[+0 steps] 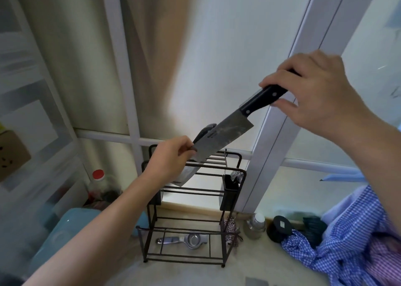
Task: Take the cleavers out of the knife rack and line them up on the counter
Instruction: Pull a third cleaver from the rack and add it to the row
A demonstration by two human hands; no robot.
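Observation:
My right hand [321,97] grips the black handle of a cleaver [227,131] and holds it tilted in the air above the black wire knife rack [195,191]. Its broad grey blade points down and left toward the rack's top rails. My left hand [171,157] is pinched shut at the blade's lower end, where the grey handle of a second cleaver [206,131] sticks up behind it. That cleaver's blade shows below my hand, still among the rack's bars. The two blades overlap, so the exact pinch point is hard to see.
The rack stands on a beige counter [195,275] against a white window frame. A metal squeezer [186,240] lies on its bottom shelf, and a black utensil cup [230,190] hangs on its right. A metal shaker [255,225], a black-lidded jar [280,227] and blue checked cloth [347,242] lie right; a red-capped bottle [98,177] stands left.

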